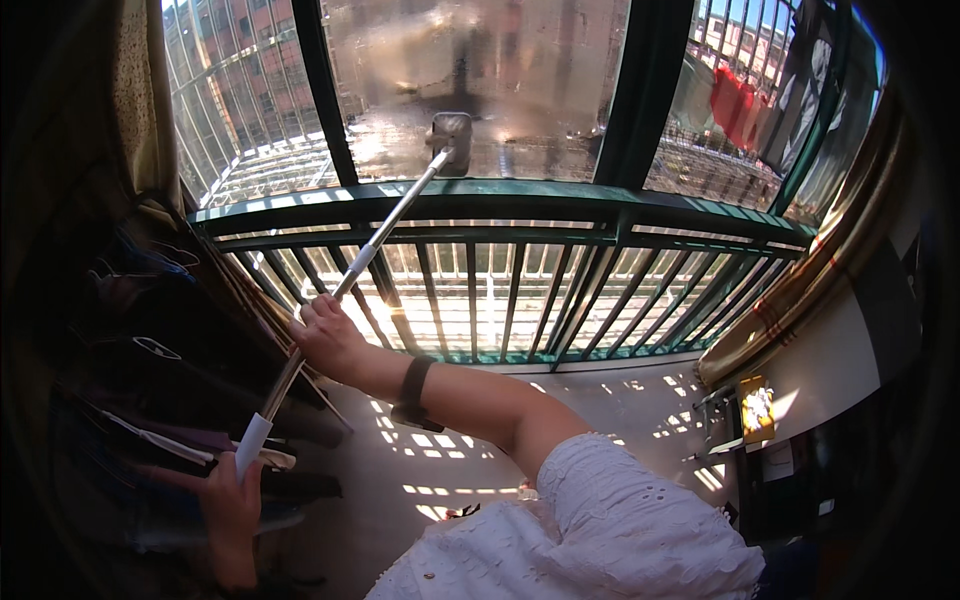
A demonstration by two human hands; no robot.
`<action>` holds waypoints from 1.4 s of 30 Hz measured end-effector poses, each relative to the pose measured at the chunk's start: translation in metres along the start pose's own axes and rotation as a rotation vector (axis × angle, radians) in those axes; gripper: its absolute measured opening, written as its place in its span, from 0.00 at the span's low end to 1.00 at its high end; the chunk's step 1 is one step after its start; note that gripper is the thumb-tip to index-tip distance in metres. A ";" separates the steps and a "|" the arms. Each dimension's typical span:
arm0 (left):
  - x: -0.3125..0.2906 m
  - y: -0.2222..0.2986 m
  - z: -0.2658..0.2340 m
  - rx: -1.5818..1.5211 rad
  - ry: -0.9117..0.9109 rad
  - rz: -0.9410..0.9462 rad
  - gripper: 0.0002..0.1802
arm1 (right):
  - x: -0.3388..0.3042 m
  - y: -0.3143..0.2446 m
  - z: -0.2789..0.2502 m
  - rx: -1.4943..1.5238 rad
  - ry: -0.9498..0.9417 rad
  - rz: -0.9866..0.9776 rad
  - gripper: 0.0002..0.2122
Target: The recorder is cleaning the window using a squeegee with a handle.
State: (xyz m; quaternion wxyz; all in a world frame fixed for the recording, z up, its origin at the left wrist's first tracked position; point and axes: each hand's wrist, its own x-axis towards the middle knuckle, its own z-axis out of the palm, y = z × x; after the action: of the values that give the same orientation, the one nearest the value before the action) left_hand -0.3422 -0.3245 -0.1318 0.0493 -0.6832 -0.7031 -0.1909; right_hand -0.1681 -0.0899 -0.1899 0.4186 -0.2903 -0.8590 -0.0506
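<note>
A window mop (400, 210) with a long silver and white pole slants from my lower left up to the window. Its small rectangular head (458, 150) lies against the lower part of the middle glass pane (540, 90), which looks wet and streaked. My right hand (330, 338) is wrapped round the middle of the pole, with that arm reaching across in front of me. Lower down, my left hand (230, 500) grips the white end of the pole, partly in shadow.
Green window frame bars (500, 205) and a railing (510, 300) stand ahead. Dark clothes on hangers (155, 347) fill the left side. Curtains hang at left (150, 110) and right (790, 300). A yellow object (757, 408) stands at the right above the sunlit floor (640, 410).
</note>
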 end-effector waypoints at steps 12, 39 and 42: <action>0.090 0.076 0.040 -0.007 -0.040 0.329 0.14 | -0.063 0.102 -0.089 -0.324 0.098 0.116 0.09; -0.018 -0.011 -0.011 0.100 0.000 -0.150 0.15 | 0.011 -0.020 0.028 0.062 0.041 -0.128 0.08; 0.004 0.010 0.001 0.042 -0.010 -0.066 0.15 | -0.012 0.010 -0.011 -0.067 0.049 -0.111 0.05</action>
State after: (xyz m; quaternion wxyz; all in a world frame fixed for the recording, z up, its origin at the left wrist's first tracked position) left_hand -0.3324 -0.3210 -0.1291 0.0537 -0.6594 -0.7293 -0.1744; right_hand -0.1491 -0.0903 -0.1930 0.4262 -0.2548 -0.8610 -0.1098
